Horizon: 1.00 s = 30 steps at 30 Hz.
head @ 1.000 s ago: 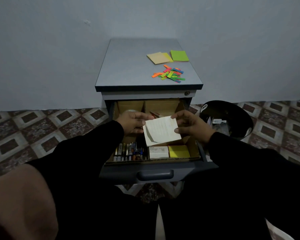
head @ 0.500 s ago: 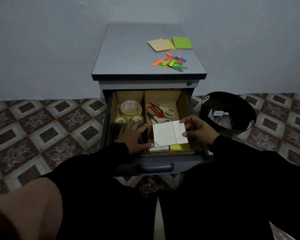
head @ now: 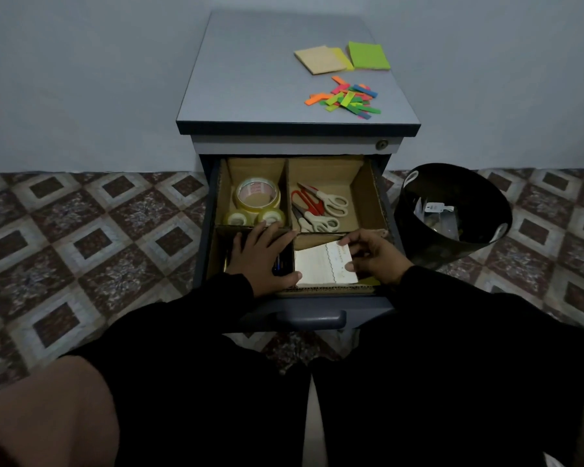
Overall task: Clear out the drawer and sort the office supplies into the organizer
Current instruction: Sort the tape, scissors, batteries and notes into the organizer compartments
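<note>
Because the room is dim, the pens under the left hand are hard to see; just a bit of blue shows. That hand lies flat with its fingers spread over the near left box of the cardboard organizer in the open drawer. Rolls of tape sit in the far left box and scissors in the far right one. Just right of the left hand, the white notepad lies in the near right box, hiding what is below. The right hand pinches its right edge. A black bin stands far right.
</note>
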Each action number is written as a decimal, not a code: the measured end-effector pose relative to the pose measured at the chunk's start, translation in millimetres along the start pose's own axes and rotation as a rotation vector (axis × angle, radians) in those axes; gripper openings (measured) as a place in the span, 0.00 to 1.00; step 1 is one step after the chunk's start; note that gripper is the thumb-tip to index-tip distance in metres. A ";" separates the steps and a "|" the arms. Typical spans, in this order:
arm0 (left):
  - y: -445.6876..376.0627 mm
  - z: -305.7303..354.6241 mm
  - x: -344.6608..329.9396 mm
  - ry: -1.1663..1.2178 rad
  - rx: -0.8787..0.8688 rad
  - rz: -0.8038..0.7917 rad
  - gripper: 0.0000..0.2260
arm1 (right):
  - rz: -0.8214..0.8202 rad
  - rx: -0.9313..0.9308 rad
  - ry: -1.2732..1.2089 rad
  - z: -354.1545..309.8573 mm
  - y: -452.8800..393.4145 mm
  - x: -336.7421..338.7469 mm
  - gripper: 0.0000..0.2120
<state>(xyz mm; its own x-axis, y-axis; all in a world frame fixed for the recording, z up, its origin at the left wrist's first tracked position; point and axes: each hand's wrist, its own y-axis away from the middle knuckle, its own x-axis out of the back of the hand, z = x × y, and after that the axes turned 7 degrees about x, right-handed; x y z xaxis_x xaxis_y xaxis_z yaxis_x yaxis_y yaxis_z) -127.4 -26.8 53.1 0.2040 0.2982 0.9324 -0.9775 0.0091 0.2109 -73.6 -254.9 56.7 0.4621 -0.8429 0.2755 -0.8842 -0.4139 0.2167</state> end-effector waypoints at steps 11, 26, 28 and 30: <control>-1.3 -1.8 -3.6 0.007 -0.032 0.014 0.35 | 0.040 -0.065 0.494 -3.3 -3.3 -8.6 0.26; 1.6 -1.5 -2.1 0.063 -0.047 0.017 0.35 | 0.059 -0.143 0.522 8.4 -9.2 -7.1 0.20; 1.6 -1.7 -2.0 0.056 -0.043 0.015 0.37 | 0.034 -0.155 0.530 8.3 -10.2 -6.6 0.21; 2.2 -1.5 -2.0 0.053 -0.040 0.017 0.39 | 0.032 -0.153 0.544 8.4 -11.1 -5.9 0.22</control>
<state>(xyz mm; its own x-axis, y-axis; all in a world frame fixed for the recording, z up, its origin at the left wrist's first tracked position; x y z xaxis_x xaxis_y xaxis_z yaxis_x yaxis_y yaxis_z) -130.0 -26.0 51.3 0.1851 0.3487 0.9188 -0.9824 0.0414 0.1822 -67.1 -248.2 44.8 0.4394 -0.5388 0.7188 -0.8972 -0.3023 0.3219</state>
